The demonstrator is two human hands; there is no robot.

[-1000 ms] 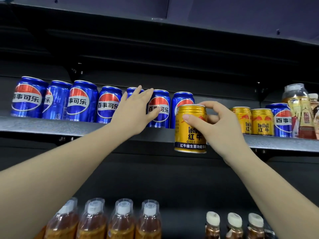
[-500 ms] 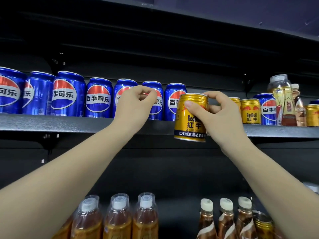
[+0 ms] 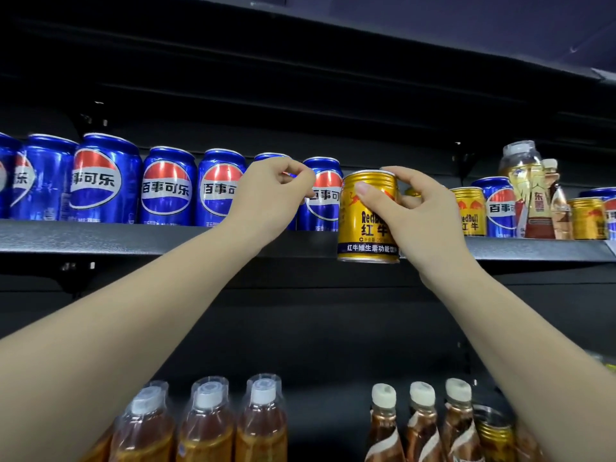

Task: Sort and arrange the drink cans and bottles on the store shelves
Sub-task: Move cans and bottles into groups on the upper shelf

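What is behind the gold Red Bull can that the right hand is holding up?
The gold Red Bull can, gripped by the right hand, hangs before the shelf edge. Behind its left side stands a blue Pepsi can. Whatever stands directly behind it is covered.

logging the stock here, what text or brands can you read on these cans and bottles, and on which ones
"百事可乐": blue cans on the upper shelf.
"RedBu", "红牛", "红牛维生素功能饮料": gold can gripped by the right hand.
"edBull", "红牛": gold can on the shelf.
"东": tall bottle; the rest is blurred.
Lower bottles: no readable text.
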